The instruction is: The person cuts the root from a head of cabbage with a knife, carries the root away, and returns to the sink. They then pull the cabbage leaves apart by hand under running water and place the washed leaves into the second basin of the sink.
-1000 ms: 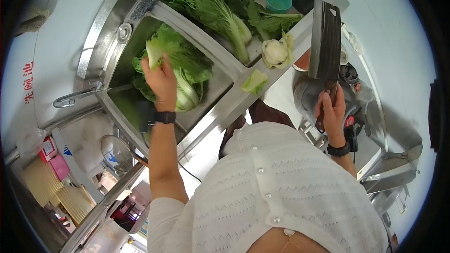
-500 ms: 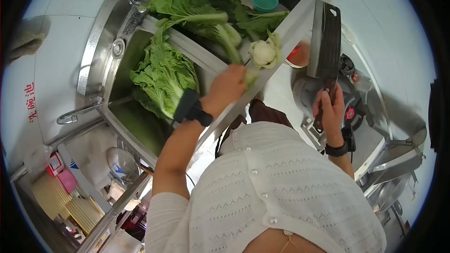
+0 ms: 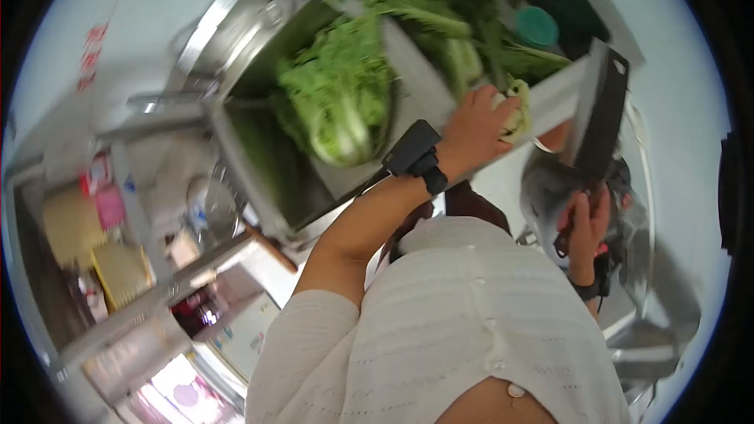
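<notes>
My left hand (image 3: 473,132) has its fingers curled over a pale, rounded cabbage piece (image 3: 518,114) with green leaf edges, at the sink's near rim. Part of that piece is hidden under the fingers. In my right hand (image 3: 587,224) is the dark handle of a broad cleaver (image 3: 601,114), its blade pointing up and away from me. A head of Chinese cabbage (image 3: 338,94) lies in the left basin, left of my left hand. Loose green leaves and stalks (image 3: 440,20) fill part of the far basin.
A teal bowl (image 3: 537,27) sits in the far basin. The metal divider (image 3: 416,94) separates the two basins. A faucet (image 3: 169,100) extends at the left. Below it, a shelf holds a yellow ribbed rack (image 3: 122,271). A grey rounded container (image 3: 542,192) is beside my right hand.
My left hand has moved right relative to the sink and closed over the pale cabbage piece on the rim. The view has shifted and turned. My right hand still holds the cleaver.
</notes>
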A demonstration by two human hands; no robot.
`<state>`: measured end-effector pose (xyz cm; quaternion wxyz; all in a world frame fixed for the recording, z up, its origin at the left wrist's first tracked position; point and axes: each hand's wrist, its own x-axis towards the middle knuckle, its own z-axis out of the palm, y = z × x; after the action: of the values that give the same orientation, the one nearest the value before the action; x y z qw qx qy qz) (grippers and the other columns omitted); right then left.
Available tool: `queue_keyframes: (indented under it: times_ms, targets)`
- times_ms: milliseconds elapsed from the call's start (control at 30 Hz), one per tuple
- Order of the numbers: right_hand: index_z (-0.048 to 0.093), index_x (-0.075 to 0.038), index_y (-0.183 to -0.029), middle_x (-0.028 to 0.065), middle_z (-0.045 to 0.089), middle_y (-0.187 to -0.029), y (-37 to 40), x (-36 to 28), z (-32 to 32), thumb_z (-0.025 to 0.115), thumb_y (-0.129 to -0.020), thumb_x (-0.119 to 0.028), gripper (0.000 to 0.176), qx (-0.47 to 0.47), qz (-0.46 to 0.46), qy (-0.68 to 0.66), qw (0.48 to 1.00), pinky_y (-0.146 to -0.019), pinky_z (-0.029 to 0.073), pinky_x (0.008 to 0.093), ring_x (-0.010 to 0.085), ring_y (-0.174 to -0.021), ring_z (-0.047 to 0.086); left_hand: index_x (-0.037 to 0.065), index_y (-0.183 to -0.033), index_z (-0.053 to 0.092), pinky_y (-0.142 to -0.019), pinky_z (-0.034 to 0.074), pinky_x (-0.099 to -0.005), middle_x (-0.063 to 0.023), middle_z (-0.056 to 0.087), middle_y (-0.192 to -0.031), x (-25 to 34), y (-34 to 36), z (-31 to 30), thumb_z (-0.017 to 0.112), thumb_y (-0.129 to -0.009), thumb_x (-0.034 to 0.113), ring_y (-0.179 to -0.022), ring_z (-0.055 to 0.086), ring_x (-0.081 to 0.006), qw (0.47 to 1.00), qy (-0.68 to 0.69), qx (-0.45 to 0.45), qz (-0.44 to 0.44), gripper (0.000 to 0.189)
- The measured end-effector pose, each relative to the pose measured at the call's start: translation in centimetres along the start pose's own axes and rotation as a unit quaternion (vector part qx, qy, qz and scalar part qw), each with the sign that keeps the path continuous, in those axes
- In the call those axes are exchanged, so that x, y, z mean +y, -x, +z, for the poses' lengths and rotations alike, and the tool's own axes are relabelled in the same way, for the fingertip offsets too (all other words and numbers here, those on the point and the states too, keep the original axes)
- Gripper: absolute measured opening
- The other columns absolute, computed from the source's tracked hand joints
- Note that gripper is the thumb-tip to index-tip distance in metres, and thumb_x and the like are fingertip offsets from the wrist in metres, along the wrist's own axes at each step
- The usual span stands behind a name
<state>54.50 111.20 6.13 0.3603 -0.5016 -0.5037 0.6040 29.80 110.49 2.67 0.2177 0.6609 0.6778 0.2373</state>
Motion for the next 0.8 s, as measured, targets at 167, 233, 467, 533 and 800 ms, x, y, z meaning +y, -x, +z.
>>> queue_keyframes:
  times_ms: [167,233,467,533,800]
  targets:
    - [0.038,-0.002,-0.114,0.0021,0.046,-0.075,-0.4,-1.0,2.9,0.044,-0.088,-0.012,0.029,-0.091,-0.012,-0.001,0.996,-0.039,0.036,0.0194,0.0065,-0.044,0.042,0.009,-0.118,0.043,-0.088,0.037,-0.0384,-0.0187,0.042,-0.109,-2.9,9.8,-4.7,0.069,-0.059,0.016,-0.101,0.043,-0.0354,0.983,0.043,0.139,-0.115,0.065]
    - [0.039,-0.002,-0.112,0.0018,0.046,-0.071,0.2,-2.5,5.0,0.044,-0.088,-0.014,0.027,-0.116,-0.003,-0.014,0.993,-0.039,0.035,0.0195,0.0065,-0.044,0.042,0.007,-0.117,0.042,-0.085,0.039,-0.0384,-0.0177,0.045,-0.106,-3.6,15.1,-6.3,0.069,-0.060,0.015,-0.098,0.045,-0.0344,0.958,0.027,0.225,-0.177,0.063]
    - [0.039,-0.001,-0.107,0.0013,0.044,-0.056,4.3,-5.0,11.7,0.046,-0.088,-0.013,0.024,-0.256,-0.037,0.066,0.964,-0.040,0.033,0.0194,0.0065,-0.042,0.040,0.005,-0.119,0.039,-0.080,0.043,-0.0355,-0.0167,0.044,-0.105,-0.6,33.3,-8.4,0.068,-0.065,0.013,-0.093,0.049,-0.0315,0.815,0.092,0.455,-0.347,0.062]
    - [0.039,-0.001,-0.106,0.0018,0.045,-0.058,5.8,-5.0,13.9,0.045,-0.088,-0.013,0.023,-0.303,-0.060,0.079,0.948,-0.040,0.032,0.0192,0.0069,-0.042,0.039,0.005,-0.120,0.038,-0.079,0.043,-0.0339,-0.0165,0.044,-0.104,-0.6,38.2,-6.0,0.068,-0.065,0.012,-0.091,0.049,-0.0309,0.774,0.098,0.508,-0.364,0.063]
    - [0.038,-0.003,-0.107,0.0033,0.045,-0.071,17.4,-4.7,23.0,0.042,-0.087,-0.009,0.021,-0.404,-0.047,0.059,0.912,-0.039,0.034,0.0176,0.0058,-0.044,0.041,0.007,-0.123,0.036,-0.065,0.043,-0.0287,-0.0111,0.051,-0.096,-1.5,55.8,5.1,0.063,-0.074,0.014,-0.073,0.050,-0.0141,0.553,0.251,0.587,-0.535,0.057]
